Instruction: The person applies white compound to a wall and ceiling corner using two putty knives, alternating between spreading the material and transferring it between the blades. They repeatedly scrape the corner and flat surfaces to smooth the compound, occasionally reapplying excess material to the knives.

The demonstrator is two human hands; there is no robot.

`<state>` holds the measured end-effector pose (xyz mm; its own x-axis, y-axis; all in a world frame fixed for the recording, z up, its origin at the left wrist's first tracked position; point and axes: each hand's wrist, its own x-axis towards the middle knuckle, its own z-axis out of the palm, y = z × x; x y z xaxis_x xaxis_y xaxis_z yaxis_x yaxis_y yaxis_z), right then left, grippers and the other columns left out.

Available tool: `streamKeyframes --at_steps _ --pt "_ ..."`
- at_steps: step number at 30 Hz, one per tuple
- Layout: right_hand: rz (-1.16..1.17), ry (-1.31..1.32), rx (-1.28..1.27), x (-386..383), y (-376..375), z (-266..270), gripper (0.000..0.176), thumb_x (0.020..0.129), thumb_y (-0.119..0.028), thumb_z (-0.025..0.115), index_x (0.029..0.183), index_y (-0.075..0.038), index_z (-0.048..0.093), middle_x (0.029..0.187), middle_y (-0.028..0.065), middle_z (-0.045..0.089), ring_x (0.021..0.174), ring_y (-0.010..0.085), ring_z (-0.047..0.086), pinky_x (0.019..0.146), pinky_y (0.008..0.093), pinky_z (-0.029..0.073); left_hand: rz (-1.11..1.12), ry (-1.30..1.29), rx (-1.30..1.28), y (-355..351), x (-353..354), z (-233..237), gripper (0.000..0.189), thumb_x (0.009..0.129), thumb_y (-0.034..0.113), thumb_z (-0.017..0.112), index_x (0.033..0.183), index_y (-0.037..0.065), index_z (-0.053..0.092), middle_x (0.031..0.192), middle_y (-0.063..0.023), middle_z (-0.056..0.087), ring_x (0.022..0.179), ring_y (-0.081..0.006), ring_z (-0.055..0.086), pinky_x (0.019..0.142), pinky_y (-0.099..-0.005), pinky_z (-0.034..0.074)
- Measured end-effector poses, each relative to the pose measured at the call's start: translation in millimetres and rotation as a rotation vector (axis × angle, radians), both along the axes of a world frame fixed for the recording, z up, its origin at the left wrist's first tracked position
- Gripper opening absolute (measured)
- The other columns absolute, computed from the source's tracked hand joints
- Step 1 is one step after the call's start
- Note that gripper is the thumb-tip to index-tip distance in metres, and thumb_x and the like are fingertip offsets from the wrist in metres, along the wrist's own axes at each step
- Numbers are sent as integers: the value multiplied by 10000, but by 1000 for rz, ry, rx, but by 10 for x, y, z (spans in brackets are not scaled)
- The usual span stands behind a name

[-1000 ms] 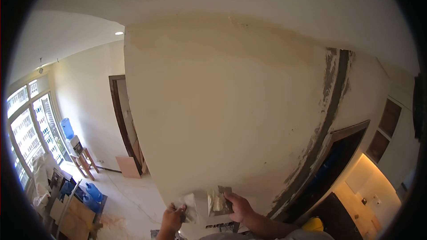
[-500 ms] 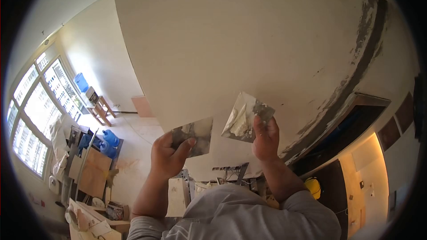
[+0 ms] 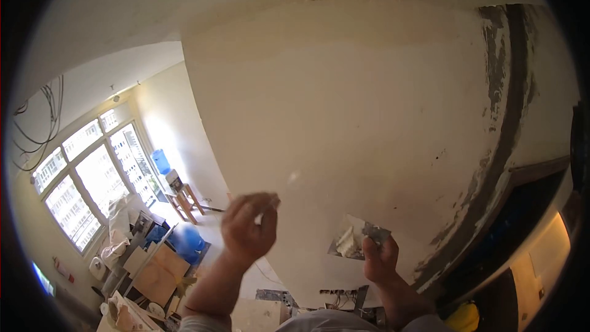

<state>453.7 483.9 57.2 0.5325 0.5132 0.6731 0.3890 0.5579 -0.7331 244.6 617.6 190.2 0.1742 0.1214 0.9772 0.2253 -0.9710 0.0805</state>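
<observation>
A: Item one, the landmark?
B: A pale plastered wall (image 3: 369,117) is entered; all places are given against it. A dark strip (image 3: 505,117) of grey, rough material is seen running down its right border.

A: Item two, the tool?
B: A putty blade (image 3: 353,240) is listed, smeared with pale filler and grey residue. It is held in front of the lower part of the wall. Its long axis is set on a slant: the grip end is low and to the right, and the broad edge is pointed up and to the left, with the flat face turned towards the camera.

A: The hands?
B: The right hand (image 3: 381,259) is closed around the blade's grip end, fingers wrapped tight, below the wall's lower edge. The left hand (image 3: 249,229) is raised before the wall's left edge; its fingers are curled inward towards the thumb, but it is blurred, and whether anything is gripped cannot be told.

A: Remainder?
B: Left of the wall, a tall window (image 3: 92,178), a blue water bottle (image 3: 161,161) and a wooden stool (image 3: 184,200) are recorded.
</observation>
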Motion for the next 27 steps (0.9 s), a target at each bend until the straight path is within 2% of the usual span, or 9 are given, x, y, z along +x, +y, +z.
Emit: streamKeyframes --at_steps 1,4,7,10,14,15,18,22,27 --pt "-69 -65 -9 103 -29 -42 255 943 -243 621 1037 -7 639 836 53 659 732 160 605 696 318 499 57 9 122 8 -8 232 111 784 -58 652 879 -5 676 817 -147 698 736 -288 694 669 -352 552" --pt "-104 0 28 408 -150 -20 274 946 -259 618 1051 -5 632 909 63 658 802 143 594 741 306 490 212 19 431 -109 56 991 143 795 -64 651 914 7 686 842 -135 710 771 -277 702 698 -342 555" --pt "0 269 70 846 -207 -160 303 948 -268 620 1075 6 611 971 29 628 865 106 546 770 277 465 400 75 623 -101 239 1529 155 793 -32 688 935 31 697 879 -112 717 795 -273 699 697 -343 562" --pt "-91 231 175 1123 -226 -83 300 942 -241 633 1098 13 596 990 20 616 857 92 532 756 251 453 471 73 716 -42 471 1888 150 801 8 712 941 62 705 882 -82 719 804 -242 701 698 -335 567" --pt "-23 323 206 1350 -205 -124 321 942 -246 620 1114 23 590 1002 38 611 892 111 537 783 263 452 563 90 741 24 706 2117 124 822 55 712 938 98 713 881 -45 722 802 -209 702 701 -317 571" --pt "-30 329 217 1376 -179 -128 328 942 -246 615 1122 26 586 1006 42 610 901 118 540 793 269 453 531 52 808 57 774 2175 80 798 52 669 865 94 683 798 -25 699 708 -201 663 603 -338 541" --pt "-43 252 182 1528 -139 -228 332 942 -243 606 1133 28 580 1022 52 609 930 133 546 815 282 455 666 101 746 47 853 2243 79 849 113 703 927 108 717 870 -29 724 781 -200 699 694 -312 569" --pt "-64 204 135 1684 -98 -433 314 942 -234 607 1124 20 582 1025 51 604 933 144 548 823 288 452 687 116 739 57 982 2301 64 875 159 687 909 115 720 853 -27 723 766 -202 696 678 -314 565" --pt "28 236 149 1699 -131 -479 293 943 -241 610 1089 11 580 998 38 601 912 134 538 821 286 442 729 110 766 13 1092 2376 83 893 192 677 890 120 719 826 -31 720 737 -204 689 656 -324 556"
